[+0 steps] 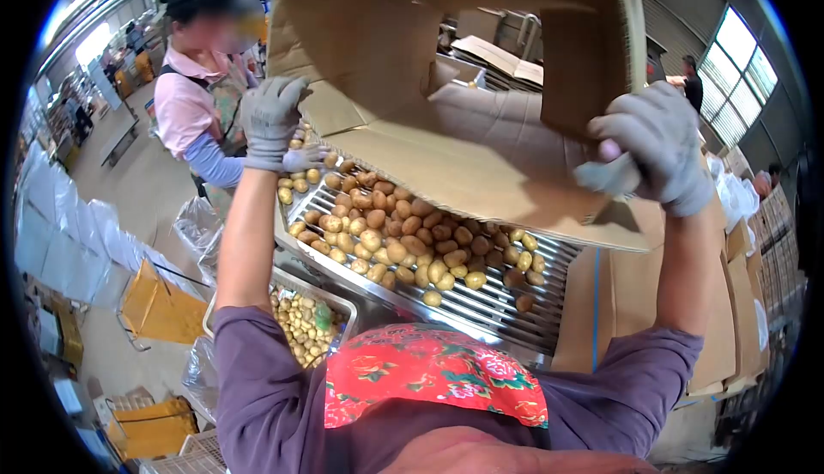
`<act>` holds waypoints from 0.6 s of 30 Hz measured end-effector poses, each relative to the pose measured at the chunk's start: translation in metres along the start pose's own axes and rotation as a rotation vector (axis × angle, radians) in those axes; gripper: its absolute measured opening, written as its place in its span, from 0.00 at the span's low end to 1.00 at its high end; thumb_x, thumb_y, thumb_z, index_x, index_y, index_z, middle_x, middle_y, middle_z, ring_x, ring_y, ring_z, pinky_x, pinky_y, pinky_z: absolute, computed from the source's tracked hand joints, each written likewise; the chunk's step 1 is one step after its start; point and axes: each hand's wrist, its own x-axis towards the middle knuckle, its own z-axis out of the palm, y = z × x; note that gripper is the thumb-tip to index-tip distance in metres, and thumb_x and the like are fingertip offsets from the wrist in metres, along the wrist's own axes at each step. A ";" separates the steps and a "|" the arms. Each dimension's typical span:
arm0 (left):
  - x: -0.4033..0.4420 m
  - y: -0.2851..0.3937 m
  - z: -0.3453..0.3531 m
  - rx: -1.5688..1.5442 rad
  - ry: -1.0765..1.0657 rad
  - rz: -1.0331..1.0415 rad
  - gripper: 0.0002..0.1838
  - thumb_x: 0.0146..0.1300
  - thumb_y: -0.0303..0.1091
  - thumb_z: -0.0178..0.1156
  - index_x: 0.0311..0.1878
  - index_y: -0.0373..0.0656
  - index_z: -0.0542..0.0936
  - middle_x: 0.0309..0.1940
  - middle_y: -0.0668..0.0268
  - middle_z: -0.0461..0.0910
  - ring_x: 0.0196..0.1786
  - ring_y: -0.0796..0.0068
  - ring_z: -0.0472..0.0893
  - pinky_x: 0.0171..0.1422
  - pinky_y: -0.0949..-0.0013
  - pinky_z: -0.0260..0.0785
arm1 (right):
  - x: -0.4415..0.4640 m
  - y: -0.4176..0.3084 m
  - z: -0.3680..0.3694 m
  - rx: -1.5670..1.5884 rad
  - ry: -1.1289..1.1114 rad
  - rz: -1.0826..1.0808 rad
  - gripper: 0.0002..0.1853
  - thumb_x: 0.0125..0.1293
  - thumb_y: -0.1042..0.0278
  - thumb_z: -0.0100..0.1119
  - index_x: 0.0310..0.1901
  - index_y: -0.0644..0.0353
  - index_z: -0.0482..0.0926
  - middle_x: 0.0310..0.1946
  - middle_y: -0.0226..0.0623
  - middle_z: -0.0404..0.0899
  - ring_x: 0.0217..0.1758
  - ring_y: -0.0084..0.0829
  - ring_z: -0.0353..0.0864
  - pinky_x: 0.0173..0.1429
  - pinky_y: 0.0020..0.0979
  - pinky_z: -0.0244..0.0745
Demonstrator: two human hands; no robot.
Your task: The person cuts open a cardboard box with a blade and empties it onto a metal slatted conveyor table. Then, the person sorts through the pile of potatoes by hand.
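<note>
I hold a large open cardboard box tilted up in front of me, above a roller conveyor of metal bars. Through a gap in its far end, stacked flat cardboard shows behind. My left hand, in a grey glove, grips the box's left edge. My right hand, gloved too, is closed on the right side, its thumb on the inner side and a fingertip poking out of the torn glove. Below the box, many potatoes lie on the metal rollers, partly hidden by the cardboard.
A co-worker in a pink shirt stands at the left, one gloved hand by the potatoes. A crate of smaller potatoes sits below the conveyor. Flat cardboard leans at the right. Yellow containers stand on the floor at left.
</note>
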 end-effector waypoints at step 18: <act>-0.324 0.091 0.117 -0.338 -0.671 -1.001 0.22 0.57 0.41 0.67 0.55 0.46 0.82 0.53 0.54 0.82 0.58 0.51 0.80 0.61 0.55 0.73 | 0.031 -0.037 0.061 1.453 -0.522 1.061 0.20 0.80 0.53 0.50 0.50 0.64 0.82 0.31 0.29 0.82 0.29 0.16 0.78 0.32 0.22 0.75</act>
